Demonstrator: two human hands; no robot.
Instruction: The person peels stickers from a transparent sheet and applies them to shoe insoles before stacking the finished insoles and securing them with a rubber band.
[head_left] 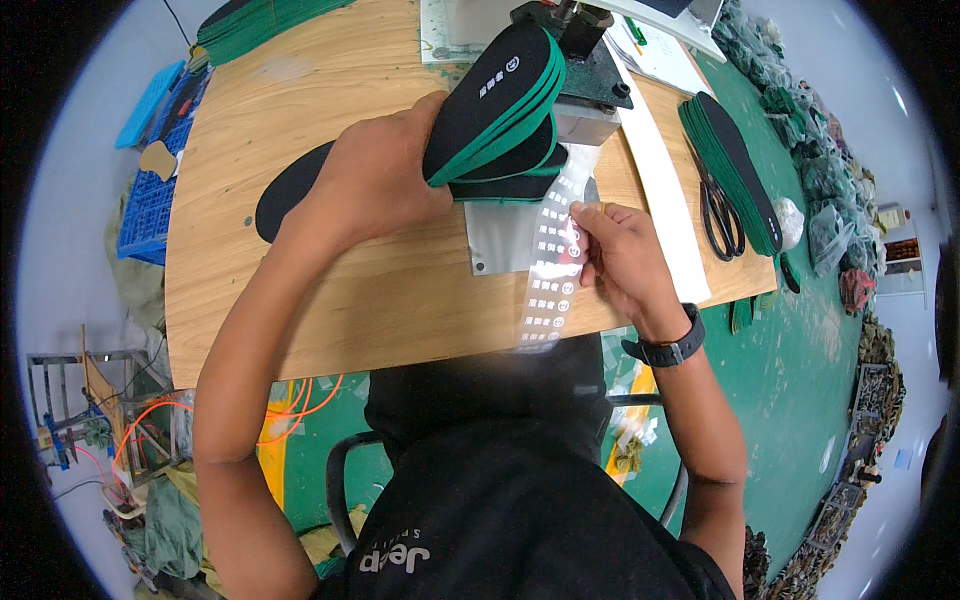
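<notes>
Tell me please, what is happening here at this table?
A person sits at a wooden table. The left hand holds a stack of black and green insoles against a small press machine. The right hand pinches a clear strip of printed labels that hangs over the table edge. Scissors and another insole pile lie to the right.

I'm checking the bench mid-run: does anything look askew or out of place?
Mostly tidy. The clear label strip in the right hand droops over the table's front edge, and the left hand holds its insoles fanned rather than squared.
</notes>
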